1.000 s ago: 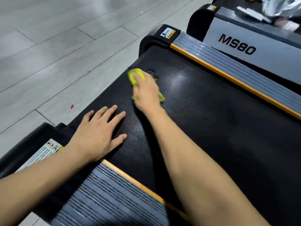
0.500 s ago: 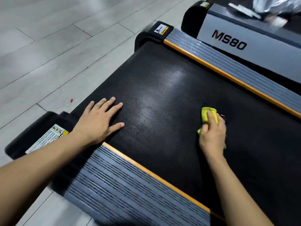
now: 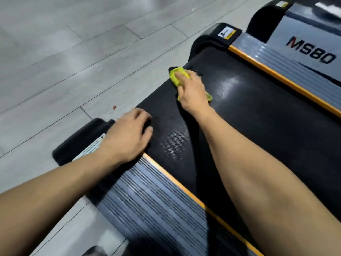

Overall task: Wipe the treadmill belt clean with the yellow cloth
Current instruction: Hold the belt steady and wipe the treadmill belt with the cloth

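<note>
The black treadmill belt (image 3: 258,117) runs across the middle of the view, with a shiny patch near its far side. My right hand (image 3: 191,93) is cupped over the bunched yellow cloth (image 3: 175,77) and holds it down on the belt close to the belt's rear edge. The cloth sticks out ahead of the fingers and behind the palm. My left hand (image 3: 127,137) rests on the belt's near rear corner, blurred, with its fingers bent down onto the surface.
A grey ribbed side rail (image 3: 147,200) with an orange strip lies under my left forearm, and a matching rail (image 3: 276,58) borders the far side. Black end caps (image 3: 217,34) close the rear. A second treadmill marked MS80 (image 3: 311,52) stands beyond. Grey plank floor (image 3: 73,61) lies left.
My right hand has swept the cloth from the belt's near right part back to the rear edge. My left hand stays at the corner, its fingers more bent. The view shifted right.
</note>
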Motion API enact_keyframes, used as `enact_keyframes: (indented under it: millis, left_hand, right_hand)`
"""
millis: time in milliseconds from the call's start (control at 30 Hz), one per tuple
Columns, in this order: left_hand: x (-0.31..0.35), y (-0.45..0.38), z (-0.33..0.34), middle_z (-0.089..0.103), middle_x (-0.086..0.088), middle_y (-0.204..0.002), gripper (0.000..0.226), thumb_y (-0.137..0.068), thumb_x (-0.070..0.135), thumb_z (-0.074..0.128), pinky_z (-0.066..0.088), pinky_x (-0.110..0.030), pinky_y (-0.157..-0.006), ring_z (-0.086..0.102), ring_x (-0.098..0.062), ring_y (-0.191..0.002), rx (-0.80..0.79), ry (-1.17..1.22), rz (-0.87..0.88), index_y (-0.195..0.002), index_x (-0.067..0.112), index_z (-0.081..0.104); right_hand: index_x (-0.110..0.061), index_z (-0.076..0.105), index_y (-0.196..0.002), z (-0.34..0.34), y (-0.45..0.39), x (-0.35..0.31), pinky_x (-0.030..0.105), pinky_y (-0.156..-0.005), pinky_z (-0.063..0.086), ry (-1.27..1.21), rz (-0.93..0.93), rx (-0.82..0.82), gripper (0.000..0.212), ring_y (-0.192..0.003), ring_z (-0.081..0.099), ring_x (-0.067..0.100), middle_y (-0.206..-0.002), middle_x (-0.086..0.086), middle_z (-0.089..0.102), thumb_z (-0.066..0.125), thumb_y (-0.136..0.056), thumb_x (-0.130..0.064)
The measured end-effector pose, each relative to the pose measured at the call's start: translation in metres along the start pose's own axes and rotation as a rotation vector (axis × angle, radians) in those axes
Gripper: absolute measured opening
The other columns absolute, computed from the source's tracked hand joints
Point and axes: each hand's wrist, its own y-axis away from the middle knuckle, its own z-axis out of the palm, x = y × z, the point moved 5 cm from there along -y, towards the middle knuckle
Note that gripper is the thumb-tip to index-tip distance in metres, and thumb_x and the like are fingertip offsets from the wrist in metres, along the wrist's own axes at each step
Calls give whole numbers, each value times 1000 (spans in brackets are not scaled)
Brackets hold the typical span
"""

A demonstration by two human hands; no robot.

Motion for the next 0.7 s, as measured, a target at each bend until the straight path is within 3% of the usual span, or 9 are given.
enact_keyframes:
  millis: [67, 167, 300, 400, 500, 567, 633, 700]
  left_hand:
    - [-20, 9, -14, 50, -10, -137, 37, -104, 32, 40, 40, -43, -103, 50, -32, -123, 119, 56, -88, -134, 14, 52]
    - [-38, 17, -21, 49, -16, -136, 37, -105, 22, 35, 36, -44, -105, 49, -36, -124, 228, 101, -121, -137, 9, 47]
    - [-36, 22, -21, 50, -19, -134, 38, -104, 18, 35, 33, -41, -106, 48, -37, -121, 267, 107, -121, -138, 5, 46]
    - [-20, 22, -14, 57, -15, -129, 42, -102, 29, 33, 39, -47, -102, 54, -37, -115, 145, 10, -63, -137, 12, 48]
    - [-20, 23, -13, 63, -15, -122, 38, -104, 23, 37, 42, -49, -101, 57, -37, -111, 83, -28, -116, -139, 10, 45]
    - [-24, 23, -11, 67, -14, -113, 35, -103, 22, 35, 42, -47, -98, 59, -35, -104, 76, -72, -116, -133, 11, 49]
    - [-26, 21, -9, 67, -12, -107, 33, -103, 23, 34, 42, -46, -96, 60, -34, -98, 87, -93, -113, -129, 11, 52]
    - [-24, 18, -8, 67, -12, -109, 34, -104, 25, 32, 43, -49, -95, 62, -35, -97, 97, -114, -118, -128, 11, 53]
  right_hand:
    - [-18, 57, -136, 10, 25, -30, 46, -109, 39, -9, -126, -21, 53, -128, 47, 38, -143, 18, 49, 45, -85, -21]
    - [-18, 57, -137, 36, 90, -78, 45, -111, 38, -88, -471, -157, 60, -128, 49, 37, -142, 17, 51, 40, -79, -23]
    - [-19, 54, -141, 33, 113, -81, 43, -113, 37, -121, -636, -281, 57, -134, 47, 31, -148, 14, 47, 43, -85, -19]
    - [-17, 55, -140, 21, 81, -46, 42, -113, 39, -64, -531, -203, 61, -133, 48, 34, -146, 16, 50, 44, -80, -19]
    - [-22, 50, -142, -11, 34, 29, 42, -112, 38, 13, -131, -26, 65, -131, 46, 36, -147, 15, 47, 39, -79, -30]
    - [-20, 48, -143, -28, 23, 67, 41, -113, 36, 25, 85, -9, 55, -131, 44, 39, -147, 20, 42, 45, -88, -25]
    - [-17, 49, -143, -29, 33, 63, 43, -114, 34, -7, 75, -25, 54, -131, 42, 42, -147, 24, 40, 45, -90, -23]
    - [-17, 51, -142, -17, 71, 23, 49, -113, 36, -57, -98, -59, 61, -129, 44, 42, -146, 24, 43, 38, -83, -26]
